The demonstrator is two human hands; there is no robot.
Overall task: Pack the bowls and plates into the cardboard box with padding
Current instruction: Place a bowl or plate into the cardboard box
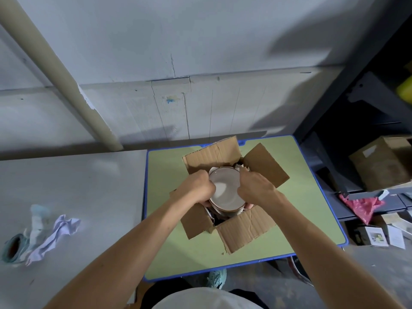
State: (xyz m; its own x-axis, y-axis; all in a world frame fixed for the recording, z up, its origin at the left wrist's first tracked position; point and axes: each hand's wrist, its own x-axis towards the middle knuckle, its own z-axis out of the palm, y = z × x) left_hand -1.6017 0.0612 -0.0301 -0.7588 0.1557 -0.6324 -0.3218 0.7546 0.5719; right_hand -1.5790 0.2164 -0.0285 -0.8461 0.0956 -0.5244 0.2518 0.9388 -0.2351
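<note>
An open cardboard box [245, 228] with its flaps spread stands on a green table with a blue rim [169, 219]. Inside it lies a stack of white plates with brown rims [225, 192], with crumpled paper padding [242, 167] visible around the edges. My left hand [197, 188] grips the stack's left rim, fingers curled over it. On the right rim, my right hand [255, 186] holds the same stack. Both hands reach down into the box. What lies beneath the plates is hidden.
A grey table [66, 186] to the left carries crumpled white paper [55, 235] and a teal bowl [13, 247]. Dark shelving with a brown carton [379, 161] and a red bag [361, 206] stands at the right. A wall rises behind.
</note>
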